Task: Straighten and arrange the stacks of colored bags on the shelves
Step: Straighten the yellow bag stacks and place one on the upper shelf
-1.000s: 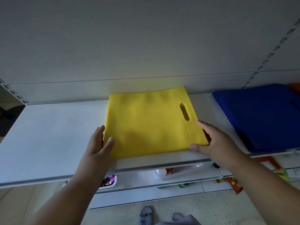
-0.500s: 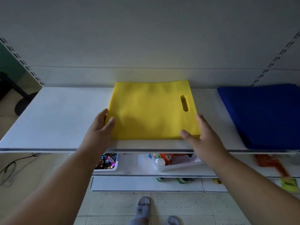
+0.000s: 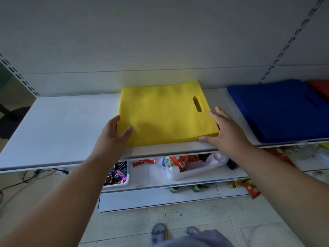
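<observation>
A stack of yellow bags (image 3: 163, 113) with a slot handle lies flat in the middle of the white shelf (image 3: 62, 125). My left hand (image 3: 114, 136) presses against the stack's near left corner, thumb resting on top of it. My right hand (image 3: 226, 132) cups the near right corner, fingers along the right edge and thumb along the front edge. A stack of blue bags (image 3: 279, 107) lies to the right on the same shelf, and a red bag (image 3: 320, 86) shows at its far right corner.
Below the shelf sit a white bin of wrapped sweets (image 3: 117, 175) and a white tray of bottles and packets (image 3: 194, 166). Snack packets (image 3: 249, 188) lie lower right. The shelf's back wall rises behind the yellow stack. My feet stand on the tiled floor.
Both hands stay at the yellow stack's near corners. My left thumb now lies further onto the top bag, and the right hand has slid a little along the right edge. The camera view shifted.
</observation>
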A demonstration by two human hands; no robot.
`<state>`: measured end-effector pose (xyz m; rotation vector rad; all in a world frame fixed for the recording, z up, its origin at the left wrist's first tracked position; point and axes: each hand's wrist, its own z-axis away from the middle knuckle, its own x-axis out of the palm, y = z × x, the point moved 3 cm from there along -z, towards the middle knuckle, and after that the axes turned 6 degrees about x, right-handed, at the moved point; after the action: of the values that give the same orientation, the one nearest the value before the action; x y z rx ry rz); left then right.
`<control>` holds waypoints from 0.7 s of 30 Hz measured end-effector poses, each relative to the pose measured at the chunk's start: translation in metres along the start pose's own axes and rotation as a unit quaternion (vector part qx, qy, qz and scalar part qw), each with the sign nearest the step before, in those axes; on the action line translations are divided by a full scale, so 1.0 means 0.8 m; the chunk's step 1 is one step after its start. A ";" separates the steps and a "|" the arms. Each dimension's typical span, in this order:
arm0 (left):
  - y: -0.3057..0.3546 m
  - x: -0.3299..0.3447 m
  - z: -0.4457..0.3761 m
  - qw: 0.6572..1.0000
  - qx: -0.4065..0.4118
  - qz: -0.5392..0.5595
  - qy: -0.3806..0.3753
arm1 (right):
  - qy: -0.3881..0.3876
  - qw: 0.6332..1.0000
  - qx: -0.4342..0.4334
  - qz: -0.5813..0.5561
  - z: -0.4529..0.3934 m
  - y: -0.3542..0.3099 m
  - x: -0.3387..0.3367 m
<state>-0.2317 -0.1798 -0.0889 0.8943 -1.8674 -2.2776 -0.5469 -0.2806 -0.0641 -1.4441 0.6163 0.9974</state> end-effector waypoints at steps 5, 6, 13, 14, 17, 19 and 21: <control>-0.006 -0.014 0.011 0.994 0.020 -0.104 -0.022 | 0.005 0.999 -0.018 0.048 0.002 0.002 -0.001; -0.005 -0.015 0.013 0.990 0.028 -0.133 -0.032 | 0.001 0.998 -0.024 0.052 0.002 0.003 0.000; 0.003 -0.018 0.008 0.978 0.047 -0.197 -0.049 | -0.013 0.993 -0.050 0.109 -0.008 -0.002 -0.003; 0.003 -0.019 0.009 0.979 0.046 -0.192 -0.049 | -0.016 0.991 -0.056 0.120 -0.009 -0.002 -0.002; 0.002 -0.021 0.010 0.989 0.020 -0.142 -0.038 | -0.003 0.980 -0.084 0.178 -0.010 -0.005 -0.004; 0.001 -0.021 0.010 0.998 -0.014 -0.060 -0.023 | 0.023 0.963 -0.121 0.241 -0.007 -0.010 -0.003; 0.002 -0.022 0.006 0.998 -0.057 0.017 0.005 | 0.042 0.949 -0.152 0.273 -0.006 -0.019 0.001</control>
<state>-0.2197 -0.1686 -0.0799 0.8492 -1.7143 -2.3275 -0.5325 -0.2826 -0.0574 -1.6297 0.9917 1.5211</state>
